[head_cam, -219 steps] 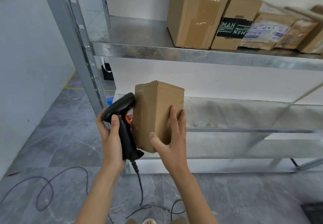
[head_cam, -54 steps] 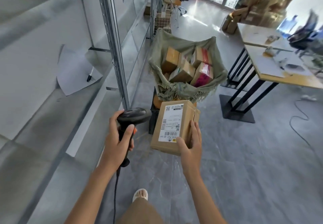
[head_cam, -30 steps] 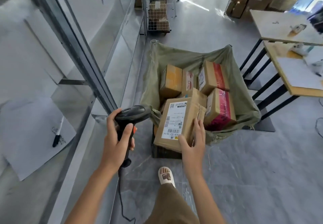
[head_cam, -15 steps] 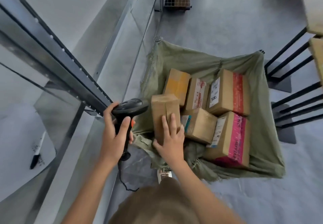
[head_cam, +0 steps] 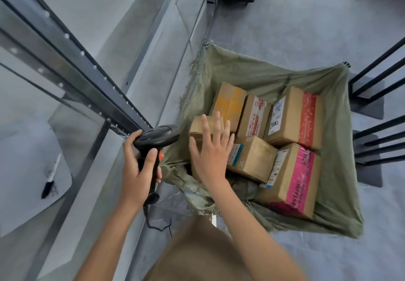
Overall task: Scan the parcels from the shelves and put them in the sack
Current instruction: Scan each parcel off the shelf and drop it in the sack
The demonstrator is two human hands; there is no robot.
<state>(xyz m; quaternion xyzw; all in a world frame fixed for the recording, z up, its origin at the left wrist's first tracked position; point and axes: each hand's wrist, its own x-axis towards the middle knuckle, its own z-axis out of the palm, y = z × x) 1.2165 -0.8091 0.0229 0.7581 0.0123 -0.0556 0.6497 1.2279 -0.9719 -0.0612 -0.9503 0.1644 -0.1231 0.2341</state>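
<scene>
**Parcel placed at near-left corner of sack; release in progress**

Risk: the plain brown parcel (head_cam: 200, 131) stands on end in the near-left corner of the green sack (head_cam: 335, 127), close against the sagging near-left rim. Judged from its upright stance and the slack cloth beside it, it could tip toward that rim or slump against the taped box (head_cam: 252, 158) just to its right if it has no firm footing. The bottom of the parcel is hidden, so its seating cannot be confirmed. The scanner cord (head_cam: 157, 226) trails down at the person's feet; a step back toward the shelving could snag it.

Hand pose: the right hand (head_cam: 211, 149) is spread flat over the parcel's near face, fingers straight and splayed, gripping nothing; whether the palm touches the cardboard cannot be told. The left hand (head_cam: 138, 171) is clenched round the handle of the black barcode scanner (head_cam: 156, 136), held upright beside the sack's left edge, head pointing right.
</scene>
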